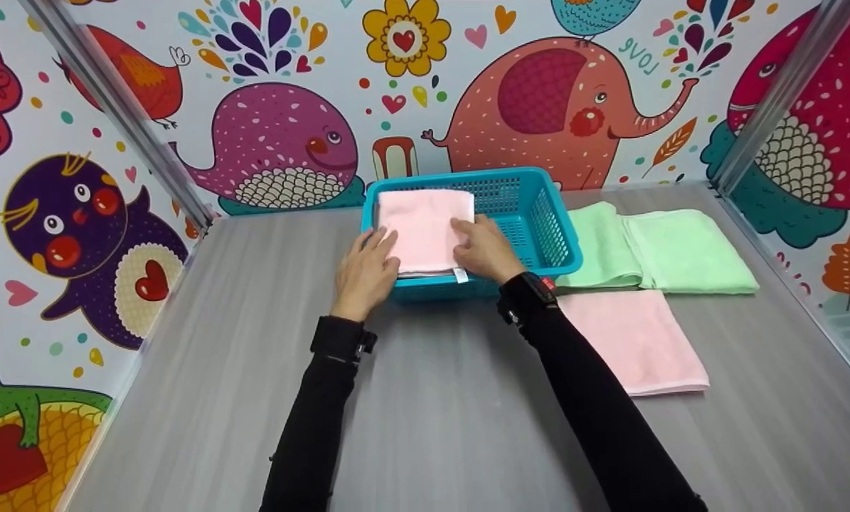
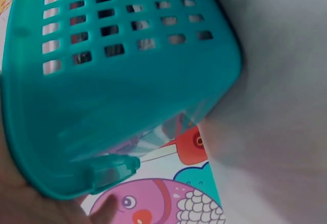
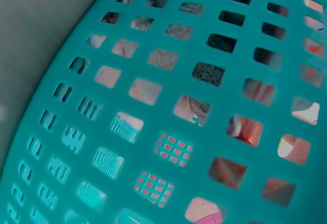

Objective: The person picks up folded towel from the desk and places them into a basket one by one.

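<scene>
A teal plastic basket (image 1: 538, 213) stands on the grey table near the back wall. A folded pink towel (image 1: 425, 224) lies in its left half, with its near edge and a small white tag over the front rim. My left hand (image 1: 368, 267) rests with straight fingers on the towel's left edge. My right hand (image 1: 485, 249) lies flat on the towel's right side. The left wrist view is filled by the basket's outer wall (image 2: 127, 96), with a bit of my palm (image 2: 20, 203) at the bottom left. The right wrist view shows only the basket's lattice wall (image 3: 153, 111).
Two green towels (image 1: 652, 249) lie flat to the right of the basket. A spread pink towel (image 1: 631, 338) lies in front of them. Cartoon-printed walls and slanted metal posts (image 1: 122, 114) close in the table (image 1: 432, 427) on three sides.
</scene>
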Motion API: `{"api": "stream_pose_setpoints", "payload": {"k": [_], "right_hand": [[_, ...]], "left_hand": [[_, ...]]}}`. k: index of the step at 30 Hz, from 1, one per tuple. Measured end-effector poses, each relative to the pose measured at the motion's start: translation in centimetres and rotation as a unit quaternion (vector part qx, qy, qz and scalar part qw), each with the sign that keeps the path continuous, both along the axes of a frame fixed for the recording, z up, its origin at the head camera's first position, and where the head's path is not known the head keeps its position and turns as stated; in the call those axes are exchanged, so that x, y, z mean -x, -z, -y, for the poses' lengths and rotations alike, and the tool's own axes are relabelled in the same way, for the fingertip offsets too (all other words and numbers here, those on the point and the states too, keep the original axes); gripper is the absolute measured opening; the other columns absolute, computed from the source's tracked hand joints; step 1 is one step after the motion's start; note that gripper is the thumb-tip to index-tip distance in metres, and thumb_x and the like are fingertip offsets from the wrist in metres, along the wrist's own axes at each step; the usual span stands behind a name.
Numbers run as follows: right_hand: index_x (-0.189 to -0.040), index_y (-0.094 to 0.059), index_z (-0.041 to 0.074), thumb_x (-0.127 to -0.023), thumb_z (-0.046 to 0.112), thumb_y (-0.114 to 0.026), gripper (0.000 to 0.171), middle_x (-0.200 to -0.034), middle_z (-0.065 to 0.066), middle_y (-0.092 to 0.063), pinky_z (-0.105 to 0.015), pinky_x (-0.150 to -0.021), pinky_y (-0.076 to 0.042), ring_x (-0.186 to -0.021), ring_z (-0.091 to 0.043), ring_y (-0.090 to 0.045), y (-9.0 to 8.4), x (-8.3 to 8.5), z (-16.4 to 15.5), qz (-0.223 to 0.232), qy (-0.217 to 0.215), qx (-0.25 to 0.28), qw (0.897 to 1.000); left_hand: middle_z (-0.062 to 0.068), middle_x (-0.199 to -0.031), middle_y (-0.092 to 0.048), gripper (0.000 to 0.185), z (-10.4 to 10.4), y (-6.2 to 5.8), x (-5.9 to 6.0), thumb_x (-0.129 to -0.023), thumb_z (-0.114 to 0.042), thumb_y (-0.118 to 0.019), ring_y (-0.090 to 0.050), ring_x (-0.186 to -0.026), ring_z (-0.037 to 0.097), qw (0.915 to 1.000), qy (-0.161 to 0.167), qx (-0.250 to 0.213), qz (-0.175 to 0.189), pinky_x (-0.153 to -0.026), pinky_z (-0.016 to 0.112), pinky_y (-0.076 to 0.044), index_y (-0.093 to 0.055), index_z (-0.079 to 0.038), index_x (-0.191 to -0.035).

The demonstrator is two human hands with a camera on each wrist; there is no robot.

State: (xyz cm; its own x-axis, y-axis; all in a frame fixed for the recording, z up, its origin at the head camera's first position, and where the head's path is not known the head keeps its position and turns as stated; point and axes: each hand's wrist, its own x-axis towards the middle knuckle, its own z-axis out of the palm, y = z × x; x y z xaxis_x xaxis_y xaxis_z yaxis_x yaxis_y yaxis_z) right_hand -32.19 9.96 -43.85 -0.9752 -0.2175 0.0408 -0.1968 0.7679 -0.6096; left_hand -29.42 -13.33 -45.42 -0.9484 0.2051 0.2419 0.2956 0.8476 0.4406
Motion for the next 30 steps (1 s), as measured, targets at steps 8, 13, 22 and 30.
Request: {"api": "stream_pose_setpoints", "payload": {"k": [8,13,22,30], "right_hand": [[-0.158,-0.045,0.014,-0.105,0.025,-0.045,0.053,-0.157,-0.022,-0.047,-0.056,-0.119,-0.035,-0.146,-0.039,-0.04,-0.4,-0.3,0.3,0.008,-0.021,-0.104,0.994],[-0.158,-0.044,0.015,-0.101,0.026,-0.047,0.059,-0.159,-0.02,-0.044,-0.055,-0.12,-0.033,-0.149,-0.037,-0.038,-0.6,-0.1,0.6,0.038,-0.023,-0.115,0.992],[-0.138,-0.063,0.013,-0.101,0.028,-0.046,0.043,-0.143,-0.02,-0.06,-0.056,-0.106,-0.047,-0.134,-0.038,-0.052,-0.4,0.0,0.8,0.026,-0.018,-0.156,0.987],[-0.149,-0.058,0.021,-0.099,0.028,-0.052,0.051,-0.144,-0.022,-0.058,-0.057,-0.11,-0.043,-0.131,-0.039,-0.053,0.2,-0.7,1.3,-0.026,0.049,-0.123,0.991]], "left_hand": [[0.012,-0.164,-0.042,0.05,-0.2,-0.5,-0.2,-0.105,-0.021,-0.042,-0.03,-0.155,0.031,0.9996,0.018,-0.005,0.023,-0.124,0.052,-0.029,-0.053,-0.004,-0.15],[0.011,-0.162,-0.045,0.05,0.1,-0.6,-0.3,-0.107,-0.025,-0.035,-0.028,-0.157,0.029,0.9989,0.024,0.02,0.034,-0.126,0.049,-0.025,-0.054,-0.006,-0.15],[0.008,-0.163,-0.044,0.051,0.0,-0.5,-0.1,-0.11,-0.029,-0.032,-0.026,-0.158,0.027,0.9975,0.027,0.046,0.047,-0.127,0.047,-0.024,-0.052,-0.009,-0.152],[0.011,-0.163,-0.043,0.05,-0.1,0.0,0.1,-0.108,-0.026,-0.038,-0.029,-0.156,0.03,0.9986,0.025,0.043,0.021,-0.127,0.048,-0.025,-0.05,-0.008,-0.153]]}}
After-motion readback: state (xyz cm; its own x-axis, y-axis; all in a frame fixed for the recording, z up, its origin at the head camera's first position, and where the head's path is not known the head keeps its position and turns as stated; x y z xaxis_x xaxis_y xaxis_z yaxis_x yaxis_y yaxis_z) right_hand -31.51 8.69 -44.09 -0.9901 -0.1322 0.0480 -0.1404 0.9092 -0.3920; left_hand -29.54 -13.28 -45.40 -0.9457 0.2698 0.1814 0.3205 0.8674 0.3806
